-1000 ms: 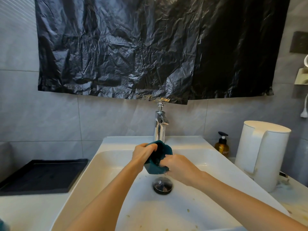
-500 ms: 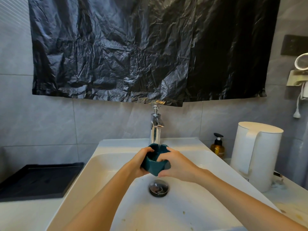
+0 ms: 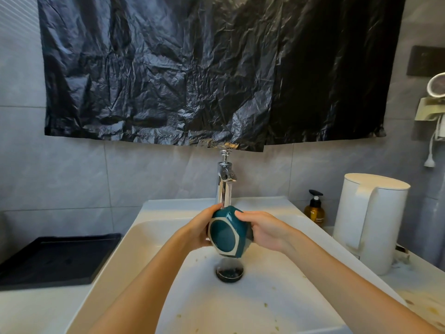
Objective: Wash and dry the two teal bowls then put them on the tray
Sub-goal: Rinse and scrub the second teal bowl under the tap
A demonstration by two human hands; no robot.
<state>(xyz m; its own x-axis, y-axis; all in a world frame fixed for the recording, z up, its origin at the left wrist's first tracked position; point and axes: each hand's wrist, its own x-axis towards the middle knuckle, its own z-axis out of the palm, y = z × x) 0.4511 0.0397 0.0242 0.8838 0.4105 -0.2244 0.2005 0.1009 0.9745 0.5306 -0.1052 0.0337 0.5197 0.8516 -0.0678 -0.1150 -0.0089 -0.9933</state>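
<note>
A teal bowl [image 3: 227, 231] is tipped on its side under the chrome tap [image 3: 225, 182], its hexagonal base facing me. Water runs from the spout onto it and streams off its lower edge toward the drain [image 3: 229, 273]. My left hand [image 3: 201, 231] grips the bowl's left side and my right hand [image 3: 263, 231] grips its right side, fingers curled over the top. The black tray [image 3: 55, 259] lies on the counter left of the white sink [image 3: 277, 297]. No second teal bowl is in sight.
A white kettle [image 3: 369, 220] stands on the counter at the right, an amber soap bottle [image 3: 314, 208] beside it. Black plastic sheeting [image 3: 204, 68] hangs on the wall above the tap. Food crumbs dot the basin floor and the right counter.
The bowl has been turned from mouth-up under the tap onto its side, so its base now faces me. Both hands stayed on it.
</note>
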